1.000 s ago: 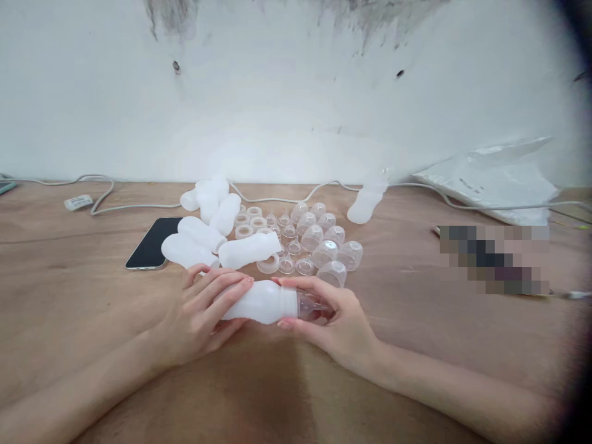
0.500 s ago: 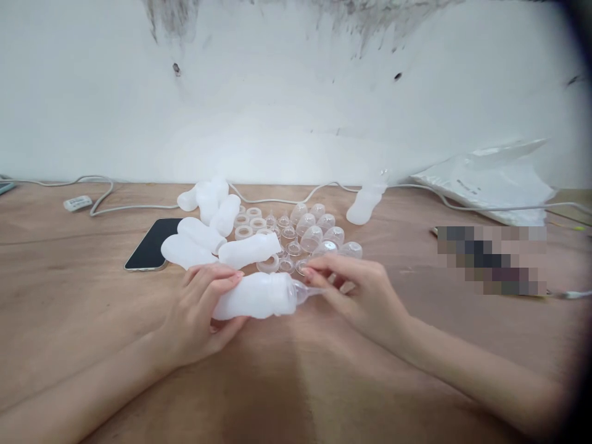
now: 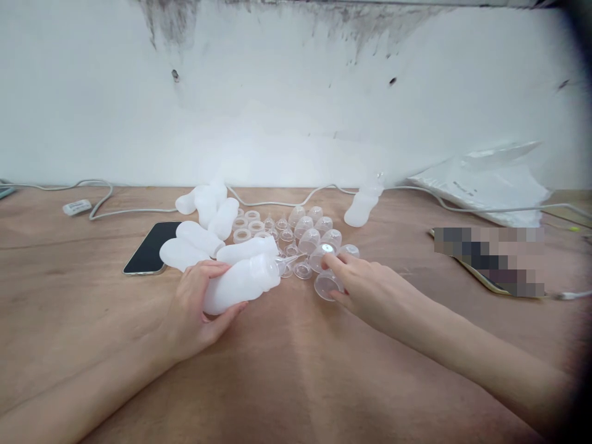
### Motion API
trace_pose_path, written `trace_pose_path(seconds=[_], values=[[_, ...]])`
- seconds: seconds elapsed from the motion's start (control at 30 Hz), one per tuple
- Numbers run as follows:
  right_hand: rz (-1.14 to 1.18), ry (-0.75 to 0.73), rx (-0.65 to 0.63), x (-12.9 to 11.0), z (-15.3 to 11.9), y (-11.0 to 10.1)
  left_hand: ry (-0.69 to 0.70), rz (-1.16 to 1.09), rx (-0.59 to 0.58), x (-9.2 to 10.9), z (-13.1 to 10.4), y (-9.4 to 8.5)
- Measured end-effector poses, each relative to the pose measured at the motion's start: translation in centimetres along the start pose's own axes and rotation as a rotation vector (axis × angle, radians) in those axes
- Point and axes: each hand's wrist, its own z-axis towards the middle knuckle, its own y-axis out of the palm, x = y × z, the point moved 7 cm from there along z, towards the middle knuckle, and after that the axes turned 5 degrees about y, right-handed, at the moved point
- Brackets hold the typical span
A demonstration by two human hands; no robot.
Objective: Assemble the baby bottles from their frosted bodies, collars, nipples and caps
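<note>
My left hand grips a white translucent bottle lying on its side, its clear nipple tip pointing right toward the pile. My right hand reaches into a cluster of clear dome caps, fingers closing around one clear cap at the cluster's near edge. Behind the held bottle lie several more white bottles, along with white rings and clear nipples on the wooden table.
A black phone lies left of the bottles. One capped bottle stands at the back. White cables run along the wall, a plastic bag sits at the back right, and a blurred object lies right.
My right hand let go of the bottle's nipple end and moved right and away to the clear caps. My left hand tilted the bottle's tip up toward the pile.
</note>
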Motion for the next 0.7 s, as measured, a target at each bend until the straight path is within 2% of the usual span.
trace_pose_path(seconds=[0.1,0.17,0.3,0.37,0.43,0.53,0.7], values=[[0.102,-0.051,-0.037,0.1,-0.1,-0.5,-0.060,0.011,-0.015,-0.2,0.0,0.0],[0.296,-0.084,-0.035,0.0,-0.2,-1.5,-0.086,0.011,-0.031,-0.3,0.0,-0.1],[0.946,-0.123,0.044,-0.1,0.0,-3.7,-0.098,0.021,-0.063,-0.2,0.2,-0.3],[1.270,-0.144,0.044,-0.1,0.2,-3.9,-0.112,0.035,-0.074,-0.3,0.2,-0.3],[1.493,-0.148,-0.001,-0.3,0.5,-3.5,-0.121,0.046,-0.091,-0.4,0.1,-0.2],[1.620,-0.142,-0.056,-0.7,0.7,-2.6,-0.106,0.045,-0.101,-0.3,0.0,-0.1],[1.636,-0.135,-0.069,-1.0,0.9,-2.1,-0.067,0.023,-0.098,0.0,0.1,0.0]])
